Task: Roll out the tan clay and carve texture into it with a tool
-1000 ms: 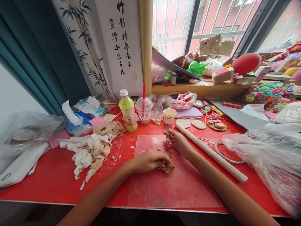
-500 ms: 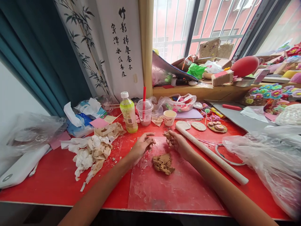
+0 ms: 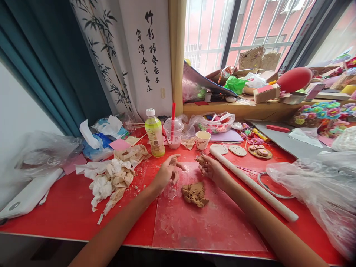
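A lump of brown clay (image 3: 194, 194), rough and torn on top, lies on a clear plastic sheet (image 3: 205, 231). Beyond its right side, my right hand (image 3: 213, 168) pinches a small piece of clay (image 3: 200, 160) between thumb and fingers. My left hand (image 3: 169, 171) hovers to the left of the lump with nothing in it, fingers loosely bent and apart. Neither hand touches the lump. Past the right hand, a long pale rolling pin (image 3: 253, 185) lies slantwise.
Behind the hands stand a green drink bottle (image 3: 154, 135), a lidded plastic cup (image 3: 173, 135) and a paper cup (image 3: 203, 140). Crumpled tissues (image 3: 111, 181) lie left. Flat clay discs (image 3: 237, 150), a wire ring (image 3: 274, 187) and a plastic bag (image 3: 319, 185) are on the right.
The left hand's fingers have shifted, the thumb now raised and a finger reaching right. The right hand keeps its clay piece. The whole view has moved slightly.
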{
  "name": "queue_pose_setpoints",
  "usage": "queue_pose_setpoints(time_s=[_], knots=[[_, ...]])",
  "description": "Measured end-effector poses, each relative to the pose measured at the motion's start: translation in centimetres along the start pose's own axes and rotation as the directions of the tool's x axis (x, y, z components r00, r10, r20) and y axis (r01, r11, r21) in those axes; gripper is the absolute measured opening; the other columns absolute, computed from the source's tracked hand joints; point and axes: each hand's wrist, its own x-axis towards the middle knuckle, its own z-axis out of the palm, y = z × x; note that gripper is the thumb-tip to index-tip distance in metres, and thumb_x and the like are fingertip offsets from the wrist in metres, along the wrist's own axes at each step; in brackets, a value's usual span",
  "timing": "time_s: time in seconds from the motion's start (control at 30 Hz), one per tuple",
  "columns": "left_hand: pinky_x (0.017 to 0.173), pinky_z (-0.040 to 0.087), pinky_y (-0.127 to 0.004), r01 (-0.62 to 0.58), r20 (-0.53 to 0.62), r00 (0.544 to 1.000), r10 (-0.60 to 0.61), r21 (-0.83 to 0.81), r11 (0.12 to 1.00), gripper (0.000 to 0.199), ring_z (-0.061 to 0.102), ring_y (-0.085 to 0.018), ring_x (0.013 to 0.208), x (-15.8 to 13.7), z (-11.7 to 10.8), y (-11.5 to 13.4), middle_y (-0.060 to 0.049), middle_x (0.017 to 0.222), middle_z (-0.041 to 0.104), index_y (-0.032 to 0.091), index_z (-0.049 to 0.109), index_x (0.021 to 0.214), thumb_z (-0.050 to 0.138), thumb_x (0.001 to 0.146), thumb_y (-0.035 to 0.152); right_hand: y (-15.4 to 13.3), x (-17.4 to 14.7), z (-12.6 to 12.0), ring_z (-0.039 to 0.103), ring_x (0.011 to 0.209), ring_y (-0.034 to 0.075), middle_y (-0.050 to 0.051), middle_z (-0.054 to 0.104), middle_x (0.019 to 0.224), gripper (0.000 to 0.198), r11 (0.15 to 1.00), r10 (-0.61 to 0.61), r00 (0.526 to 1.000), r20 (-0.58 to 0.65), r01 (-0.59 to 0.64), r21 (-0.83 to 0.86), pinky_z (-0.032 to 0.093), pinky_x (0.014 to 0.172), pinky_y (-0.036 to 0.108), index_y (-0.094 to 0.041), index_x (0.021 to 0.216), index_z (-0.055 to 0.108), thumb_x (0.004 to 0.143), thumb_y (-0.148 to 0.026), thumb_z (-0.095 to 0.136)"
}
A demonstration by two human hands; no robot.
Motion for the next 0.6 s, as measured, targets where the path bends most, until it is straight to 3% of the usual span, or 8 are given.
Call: queue_pose_setpoints(time_s=[0.13,0.37,0.5,0.6], knots=[[0.033,0.019,-0.016,0.017,0.042,0.999,-0.021,0.092,0.996,0.033,0.031,-0.002,0.032,0.0,0.1,-0.3,0.001,0.066,0.053,0.012,0.047,0.096,0.040,0.086,0.043,0.0,0.0,0.0,0.051,0.048,0.009,0.002,0.056,0.057,0.023,1.000,0.007,1.000,-0.006,-0.008,-0.004,0.042,0.045,0.018,-0.016,0.078,0.058,0.086,-0.030,0.043],[0.033,0.019,-0.013,0.047,-0.034,0.998,-0.043,0.117,0.992,0.024,0.028,-0.001,0.034,0.1,0.2,-1.4,0.005,0.055,0.041,0.014,0.044,0.074,0.039,0.086,0.034,0.1,0.3,-0.1,0.050,0.047,0.008,0.002,0.056,0.057,0.024,1.000,0.017,1.000,-0.007,-0.018,-0.019,0.041,0.043,0.017,-0.015,0.078,0.059,0.087,-0.031,0.043],[0.034,0.015,-0.012,0.092,-0.040,0.995,-0.089,0.062,0.994,0.024,0.019,-0.001,0.036,0.0,0.3,-0.7,0.007,0.054,0.031,0.016,0.040,0.072,0.040,0.086,0.036,0.1,0.3,-0.1,0.050,0.045,0.009,0.002,0.056,0.056,0.026,0.999,0.029,1.000,-0.005,-0.029,-0.032,0.040,0.042,0.018,-0.014,0.080,0.060,0.087,-0.032,0.043],[0.034,0.021,-0.013,0.111,-0.002,0.994,-0.111,-0.006,0.994,0.020,0.020,-0.002,0.039,-0.1,0.4,0.0,0.006,0.063,0.033,0.018,0.043,0.083,0.044,0.083,0.037,0.0,0.2,0.0,0.049,0.046,0.009,0.002,0.056,0.057,0.026,0.999,0.026,1.000,-0.010,-0.026,-0.031,0.040,0.042,0.018,-0.015,0.078,0.059,0.087,-0.031,0.042]])
